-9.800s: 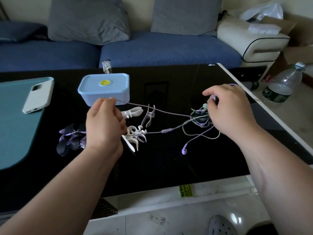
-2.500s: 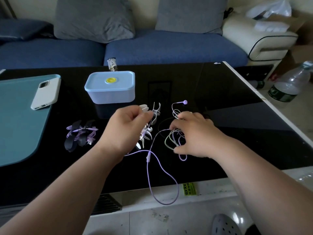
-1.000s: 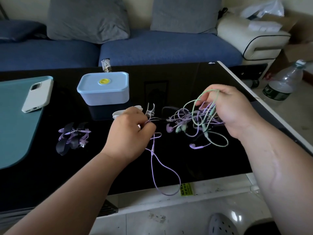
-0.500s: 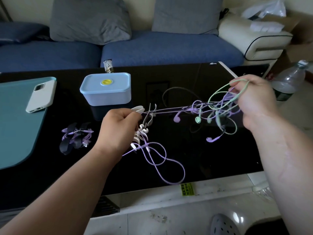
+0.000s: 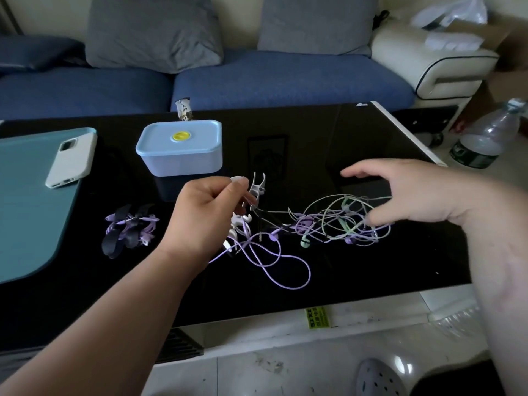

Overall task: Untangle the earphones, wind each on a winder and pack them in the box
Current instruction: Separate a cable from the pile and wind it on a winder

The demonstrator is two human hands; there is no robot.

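- Shows the right hand [image 5: 423, 195] released and spread, right of centre, hovering just over the tangle of earphones [image 5: 337, 224]; half a second earlier, gripped that tangle and held it lifted at upper right.
- Finds the tangle, purple and pale green cords, now lying on the black glass table [image 5: 371, 275] at centre right, no longer pulled taut.
- Keeps the left hand [image 5: 205, 215] at centre, much where it was, fingers curled, thumb and forefinger pinching a purple cord [image 5: 274, 261], with slack looping at lower centre on the glass.
- Just beyond the left fingertips, white winders [image 5: 257, 190] in a small heap, unchanged.
- Left of that hand, one wound purple earphone [image 5: 128, 230] on a dark winder, unmoved.
- Behind the hands, upper centre left, a pale blue box [image 5: 180, 148], lid on, yellow disc on top.
- At far left, a teal mat [image 5: 25, 201], with a white-cased phone [image 5: 71, 160] overlapping its right edge.
- Along the top, a blue sofa [image 5: 285, 78] with two grey cushions [image 5: 151, 30]; at upper right, a cream seat [image 5: 428, 61] and a plastic bottle [image 5: 485, 141] on the floor.
- At the bottom edge, pale floor tiles and a grey perforated shoe [image 5: 377, 378].
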